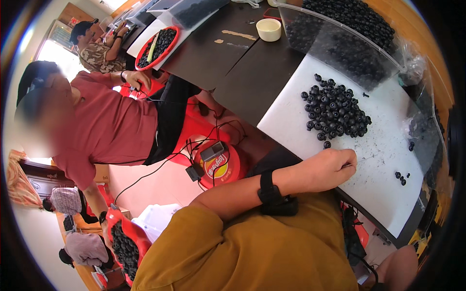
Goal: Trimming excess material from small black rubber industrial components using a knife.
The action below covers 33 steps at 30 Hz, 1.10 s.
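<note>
My left hand [335, 167] is closed above the near part of a white board [291, 104], its fingers pinched together. A thin needle-like tool [371, 157] seems to stick out of the fist; its grip is hidden by the fingers. Just beyond the hand lies a pile of small black round parts [337, 109] with ring-like holes. A few loose black parts [401, 178] rest on the board to the right of the hand, and dark crumbs are scattered around it. My right hand is not in view.
A clear plastic bin [340, 43] full of black parts stands at the board's far edge, with clear bags [424, 131] to the right. A cream cup [269, 30] is on the dark table. On the left, a person [111, 116] sits near a red basin [158, 47]; cables cross a red stool [221, 167].
</note>
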Tool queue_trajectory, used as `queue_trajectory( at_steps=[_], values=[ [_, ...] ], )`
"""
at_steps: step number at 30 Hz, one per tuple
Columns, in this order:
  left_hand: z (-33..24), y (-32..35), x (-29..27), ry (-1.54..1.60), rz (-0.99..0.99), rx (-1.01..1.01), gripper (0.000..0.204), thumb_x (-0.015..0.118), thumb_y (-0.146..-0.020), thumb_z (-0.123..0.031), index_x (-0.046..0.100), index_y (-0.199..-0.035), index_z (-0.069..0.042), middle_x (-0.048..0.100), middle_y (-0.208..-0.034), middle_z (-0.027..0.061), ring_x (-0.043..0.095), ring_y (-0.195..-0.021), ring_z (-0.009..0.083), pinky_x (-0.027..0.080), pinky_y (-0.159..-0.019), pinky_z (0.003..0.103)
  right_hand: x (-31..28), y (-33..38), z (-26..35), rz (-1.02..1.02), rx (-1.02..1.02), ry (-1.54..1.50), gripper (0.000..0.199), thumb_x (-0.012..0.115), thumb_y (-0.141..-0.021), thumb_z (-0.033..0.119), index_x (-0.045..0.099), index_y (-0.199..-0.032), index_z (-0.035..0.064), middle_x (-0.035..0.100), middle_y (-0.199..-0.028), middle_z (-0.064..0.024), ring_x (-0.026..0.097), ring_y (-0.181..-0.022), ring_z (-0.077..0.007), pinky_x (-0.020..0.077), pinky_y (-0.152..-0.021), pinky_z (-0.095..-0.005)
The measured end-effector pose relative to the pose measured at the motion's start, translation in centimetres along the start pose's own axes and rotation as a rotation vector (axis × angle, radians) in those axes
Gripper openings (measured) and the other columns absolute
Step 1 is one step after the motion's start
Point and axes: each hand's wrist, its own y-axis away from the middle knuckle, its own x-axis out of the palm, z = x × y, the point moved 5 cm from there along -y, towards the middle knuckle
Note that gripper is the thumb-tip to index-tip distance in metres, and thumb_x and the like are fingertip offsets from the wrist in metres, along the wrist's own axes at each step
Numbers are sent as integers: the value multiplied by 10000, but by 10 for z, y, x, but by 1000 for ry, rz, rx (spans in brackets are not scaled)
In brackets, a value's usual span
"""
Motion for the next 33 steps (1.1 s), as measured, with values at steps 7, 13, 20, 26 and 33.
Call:
queue_trajectory(
  at_steps=[7, 13, 20, 26, 33],
  values=[
    [-1, 1, 0, -2, -19, -10, 170, 508, -881, -155, 524, -883, 14, 558, -714, 127, 527, -646, 199, 443, -639, 320, -15, 6, 7, -38, -63, 30, 206, 489, -871, 97, 543, -1059, 31, 584, -973, -69, 542, -812, -123, 426, -679, -236],
    [-3, -1, 1, -8, 3, -27, 170, 512, -881, -158, 528, -873, 11, 547, -709, 114, 508, -638, 185, 436, -630, 315, -25, 15, 7, -99, -83, 49, 214, 484, -878, 114, 534, -1073, 43, 582, -985, -58, 545, -824, -117, 425, -666, -234],
    [-2, -2, 3, -34, 21, -28, 168, 517, -883, -157, 526, -867, 9, 533, -684, 109, 501, -622, 173, 431, -611, 311, -30, 18, 6, -144, -111, 69, 222, 477, -886, 134, 525, -1089, 57, 580, -999, -46, 548, -839, -110, 423, -651, -231],
    [0, -3, 0, 18, 36, -24, 153, 531, -878, -145, 527, -864, 7, 547, -689, 115, 520, -622, 175, 438, -606, 315, -27, 16, 2, -139, -113, 83, 230, 472, -893, 151, 517, -1103, 69, 578, -1011, -36, 550, -852, -103, 422, -638, -229],
    [1, -4, -2, -3, 53, 62, 128, 542, -857, -128, 524, -877, -3, 579, -714, 163, 584, -656, 294, 460, -606, 360, -13, 5, -2, -108, -131, 94, 238, 465, -902, 171, 508, -1119, 83, 576, -1025, -23, 553, -867, -96, 420, -623, -227]
  ],
)
